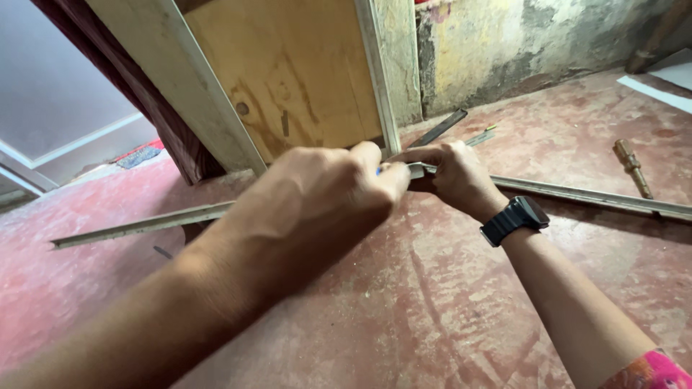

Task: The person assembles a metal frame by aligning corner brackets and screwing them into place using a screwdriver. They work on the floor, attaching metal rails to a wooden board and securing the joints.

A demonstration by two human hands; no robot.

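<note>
A long thin metal strip (577,193) runs across the red floor from far left to far right, passing behind both hands. My right hand (450,173), with a black watch (515,220) on its wrist, grips the strip near its middle. My left hand (317,205) is closed beside it, fingertips pinching a small blue-tipped object, probably a pen or pencil, against the strip. The object itself is mostly hidden by the fingers.
A plywood panel in a pale wooden frame (288,72) leans against the wall just behind the hands. A flat metal bar (440,127) lies by its foot. A wooden-handled tool (632,167) lies on the floor at right. White sheets (667,83) rest at the far right.
</note>
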